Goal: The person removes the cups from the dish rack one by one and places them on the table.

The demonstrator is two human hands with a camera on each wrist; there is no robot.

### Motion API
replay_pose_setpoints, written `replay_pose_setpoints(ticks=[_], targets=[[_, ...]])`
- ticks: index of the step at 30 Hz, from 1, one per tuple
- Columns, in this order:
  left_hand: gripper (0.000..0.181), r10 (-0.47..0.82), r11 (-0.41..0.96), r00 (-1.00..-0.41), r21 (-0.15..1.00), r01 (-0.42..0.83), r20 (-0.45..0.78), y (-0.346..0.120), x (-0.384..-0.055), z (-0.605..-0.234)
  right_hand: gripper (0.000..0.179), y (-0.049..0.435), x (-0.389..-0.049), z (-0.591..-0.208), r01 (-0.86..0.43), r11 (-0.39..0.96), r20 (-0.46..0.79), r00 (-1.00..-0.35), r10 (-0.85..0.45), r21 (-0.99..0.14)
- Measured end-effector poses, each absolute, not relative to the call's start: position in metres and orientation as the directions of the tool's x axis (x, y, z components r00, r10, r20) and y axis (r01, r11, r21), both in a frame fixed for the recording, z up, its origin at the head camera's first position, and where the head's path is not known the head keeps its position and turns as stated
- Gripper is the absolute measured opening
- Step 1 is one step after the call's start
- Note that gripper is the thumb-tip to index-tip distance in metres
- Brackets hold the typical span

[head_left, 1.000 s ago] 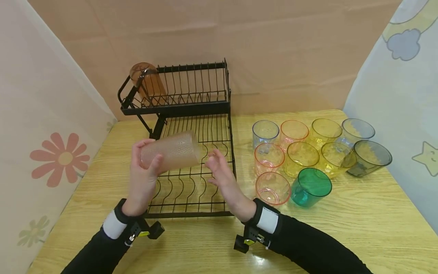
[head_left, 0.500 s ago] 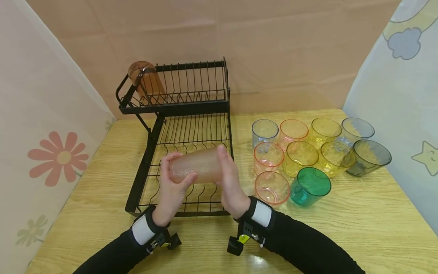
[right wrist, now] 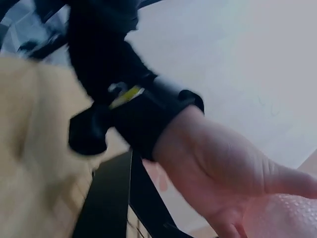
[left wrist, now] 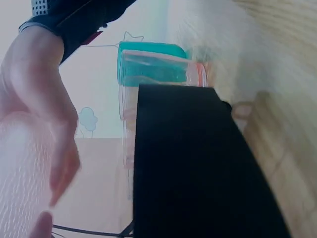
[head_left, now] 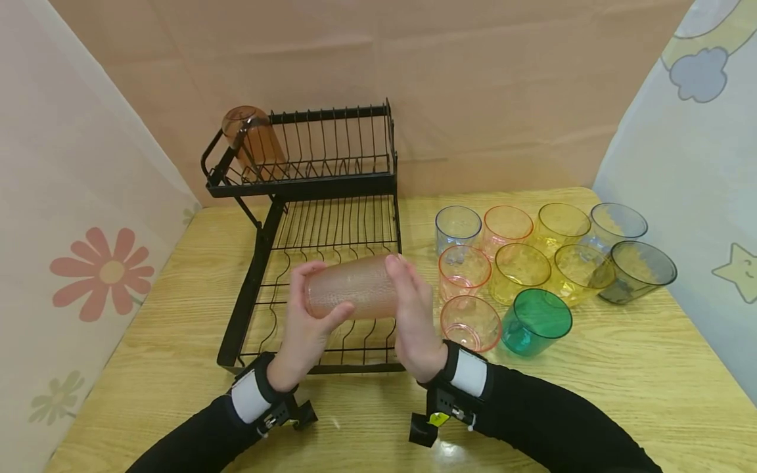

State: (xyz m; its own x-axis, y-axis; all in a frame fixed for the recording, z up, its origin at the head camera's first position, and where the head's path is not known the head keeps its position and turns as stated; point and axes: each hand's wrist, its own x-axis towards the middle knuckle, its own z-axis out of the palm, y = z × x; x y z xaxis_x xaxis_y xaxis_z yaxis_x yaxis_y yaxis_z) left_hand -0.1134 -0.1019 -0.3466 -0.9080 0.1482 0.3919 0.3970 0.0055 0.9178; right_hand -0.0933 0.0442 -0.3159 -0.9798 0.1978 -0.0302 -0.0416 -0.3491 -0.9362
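A clear pinkish tumbler with a pebbled surface (head_left: pixel 351 289) lies sideways in the air between both hands, over the front of the black dish rack (head_left: pixel 236 315). My left hand (head_left: pixel 307 328) grips its left end, the thumb along the near side. My right hand (head_left: pixel 416 322) holds the right end and hides it. In the left wrist view, the right hand (left wrist: pixel 44 84) reaches down to the tumbler (left wrist: pixel 22 173). The right wrist view shows the left hand (right wrist: pixel 223 168) with its thumb over the pebbled wall (right wrist: pixel 280 218).
An amber glass (head_left: pixel 257 141) stands upside down on the rack's upper tier (head_left: pixel 307 188), at the left. Right of the rack, several coloured cups stand upright in rows on the wooden table (head_left: pixel 621 387), among them a green cup (head_left: pixel 535 325) and a pink-rimmed cup (head_left: pixel 470 328).
The left hand has brought the tumbler rightward and slightly nearer. The right hand, apart from it a second ago, now holds its right end.
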Motion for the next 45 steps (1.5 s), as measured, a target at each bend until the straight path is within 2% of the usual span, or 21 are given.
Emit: replay_pose_setpoints(ticks=[5,10,14,20,25,28,31,34,39,45], targets=[[0.065,0.326,0.061,-0.881,0.923,0.381,0.342,-0.107,-0.116,-0.340,0.043,0.065,-0.095,-0.307,-0.155,-0.253,0.107,-0.975,0.192,-0.955],[0.065,0.485,0.196,-0.825,0.883,0.426,0.290,-0.119,-0.123,-0.334,0.045,0.095,-0.097,-0.296,-0.262,-0.125,0.239,-0.955,0.173,-0.957],[0.063,0.577,0.339,-0.771,0.780,0.526,0.269,-0.129,-0.128,-0.327,0.038,0.122,-0.098,-0.292,-0.342,0.017,0.342,-0.933,0.110,-0.939],[0.063,0.672,0.493,-0.693,0.540,0.682,0.261,-0.140,-0.131,-0.317,0.035,0.168,-0.095,-0.285,-0.373,0.189,0.388,-0.920,0.049,-0.908],[0.061,0.753,0.539,-0.608,0.295,0.789,0.251,-0.148,-0.136,-0.310,0.038,0.213,-0.093,-0.268,-0.327,0.464,0.370,-0.929,0.000,-0.823],[0.058,0.802,0.519,-0.538,0.143,0.843,0.259,-0.153,-0.142,-0.308,0.041,0.239,-0.089,-0.258,-0.276,0.617,0.333,-0.942,-0.023,-0.737],[0.055,0.833,0.489,-0.479,0.038,0.871,0.277,-0.157,-0.148,-0.306,0.046,0.261,-0.083,-0.252,-0.221,0.733,0.335,-0.942,0.009,-0.643],[0.056,0.840,0.485,-0.462,-0.011,0.875,0.283,-0.163,-0.153,-0.302,0.050,0.280,-0.076,-0.250,-0.166,0.812,0.345,-0.938,0.045,-0.560],[0.055,0.837,0.496,-0.464,-0.046,0.867,0.291,-0.174,-0.160,-0.292,0.056,0.302,-0.068,-0.254,-0.063,0.885,0.290,-0.953,0.083,-0.462],[0.054,0.825,0.519,-0.490,-0.032,0.854,0.282,-0.183,-0.168,-0.278,0.059,0.321,-0.059,-0.269,-0.015,0.915,0.266,-0.959,0.102,-0.403]])
